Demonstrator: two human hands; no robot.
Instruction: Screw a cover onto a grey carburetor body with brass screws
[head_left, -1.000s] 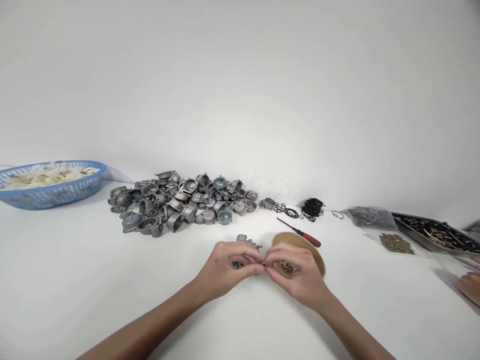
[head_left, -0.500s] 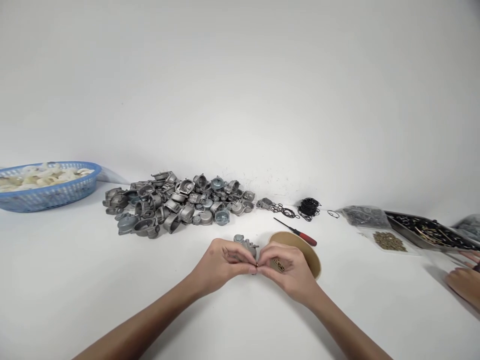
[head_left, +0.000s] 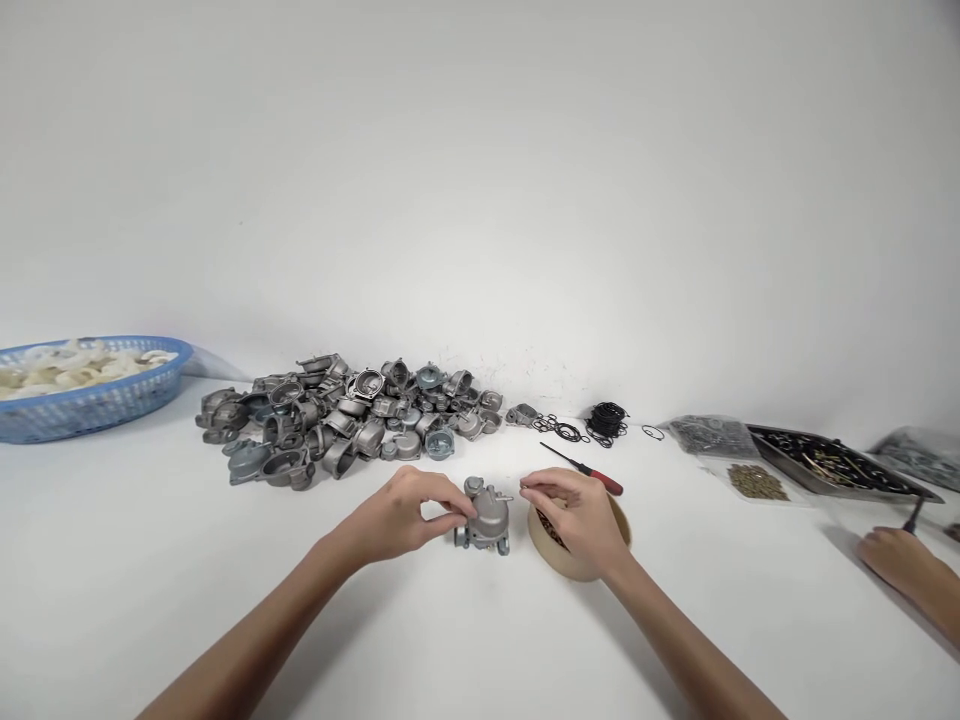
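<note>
Left hand: it is gripping the grey metal casting, which is resting on the white table.
Right hand: its fingers are pinching together above the brown bowl; what they are holding is too small to tell.

blue basket cut off at left, bowl contents mostly hidden

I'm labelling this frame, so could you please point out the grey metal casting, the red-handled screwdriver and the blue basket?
grey metal casting [head_left: 484,520], head view, domed body.
red-handled screwdriver [head_left: 604,483], head view, red handle.
blue basket [head_left: 97,405], head view, front wall.
</note>
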